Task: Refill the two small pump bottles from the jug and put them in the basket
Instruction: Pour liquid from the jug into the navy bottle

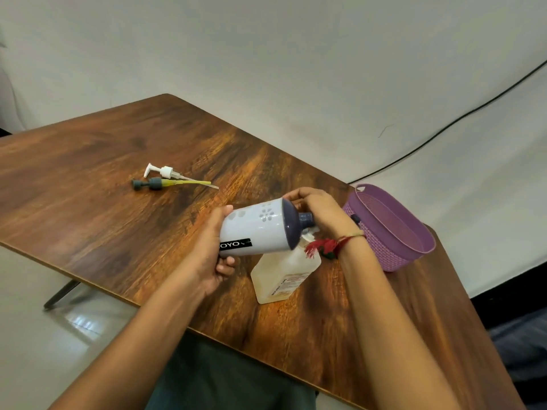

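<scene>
1. Where the wooden table (88,143) reaches the upper left of the frame, a white pump head (159,170) and a grey pump head (148,184) lie loose, just beside each other, with their tubes pointing right.
2. Left of centre, the left hand (213,255) grasps the base of the lavender bottle (257,229), thumb and fingers wrapped round it. The bottle is off the table, tipped nearly onto its side, its dark neck pointing right.
3. Below that neck, at lower centre, the translucent bottle (284,276) stands on the table with pale liquid inside. Its mouth is hidden.
4. The right hand (319,214) curls over the lavender bottle's neck, fingertips on the dark shoulder. Whether it also holds the lower bottle's mouth I cannot tell. A red thread band (340,241) circles the wrist.
5. At the right, the purple basket (390,232) sits upright on the table, just beside that wrist.
</scene>
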